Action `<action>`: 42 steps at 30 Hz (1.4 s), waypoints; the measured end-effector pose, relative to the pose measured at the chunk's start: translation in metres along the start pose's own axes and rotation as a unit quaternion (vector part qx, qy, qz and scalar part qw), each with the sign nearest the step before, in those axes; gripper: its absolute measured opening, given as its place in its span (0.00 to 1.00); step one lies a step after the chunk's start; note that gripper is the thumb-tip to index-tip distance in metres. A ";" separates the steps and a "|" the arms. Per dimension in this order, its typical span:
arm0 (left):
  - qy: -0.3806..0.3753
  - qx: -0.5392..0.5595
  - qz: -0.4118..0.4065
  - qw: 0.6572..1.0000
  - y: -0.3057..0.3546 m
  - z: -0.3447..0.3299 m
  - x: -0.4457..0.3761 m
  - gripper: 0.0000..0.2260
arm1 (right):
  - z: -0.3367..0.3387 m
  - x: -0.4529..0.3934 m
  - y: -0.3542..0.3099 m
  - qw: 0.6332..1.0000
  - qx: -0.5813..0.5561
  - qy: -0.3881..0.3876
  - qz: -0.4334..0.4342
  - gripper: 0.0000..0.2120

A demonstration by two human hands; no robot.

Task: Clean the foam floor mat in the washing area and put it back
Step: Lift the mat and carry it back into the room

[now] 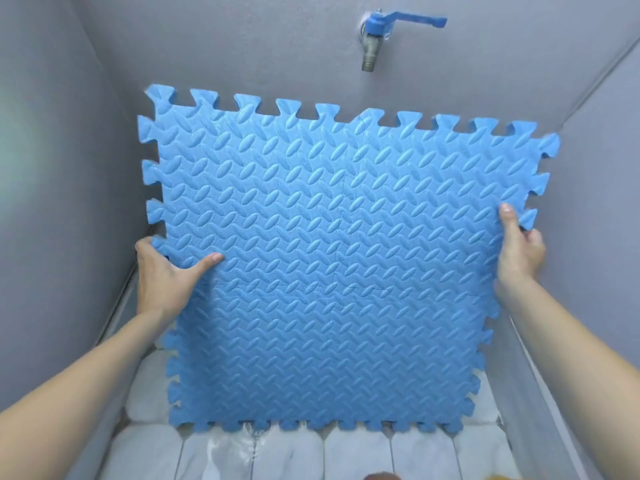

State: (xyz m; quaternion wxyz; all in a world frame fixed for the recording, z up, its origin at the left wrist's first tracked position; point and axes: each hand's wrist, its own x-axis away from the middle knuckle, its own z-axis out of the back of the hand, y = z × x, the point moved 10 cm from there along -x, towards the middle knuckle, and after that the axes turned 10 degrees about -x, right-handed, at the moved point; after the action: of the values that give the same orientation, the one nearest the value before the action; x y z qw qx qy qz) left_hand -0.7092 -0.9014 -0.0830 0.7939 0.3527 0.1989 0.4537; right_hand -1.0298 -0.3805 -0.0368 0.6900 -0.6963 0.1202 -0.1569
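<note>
Water drips off your upright blue foam mat (332, 258), interlocking tiles, gripped by left hand (162, 275) and right hand (519, 247).

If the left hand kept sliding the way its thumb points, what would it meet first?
The left hand grips the mat at its left edge, thumb pointing right across the front. It would only run over more mat face; nothing else lies there before the right hand, probably.

The fingers of the left hand (162, 275) and the right hand (519, 247) vanish behind the foam mat (329, 265); only the thumbs show. The mat covers the far floor (363, 455). Both forearms run off the near edge, where two small objects are cropped beyond recognition.
</note>
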 end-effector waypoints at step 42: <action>0.181 -0.044 0.124 0.975 0.432 0.665 0.128 0.53 | -0.185 0.154 -0.712 0.912 0.021 -0.410 0.010 0.43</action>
State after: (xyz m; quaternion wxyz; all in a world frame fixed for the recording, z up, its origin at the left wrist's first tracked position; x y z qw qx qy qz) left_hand -0.4722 -0.8972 0.6842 0.6971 0.2512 0.2733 0.6134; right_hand -0.9943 -0.5967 0.6821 0.6946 -0.6835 -0.1697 0.1469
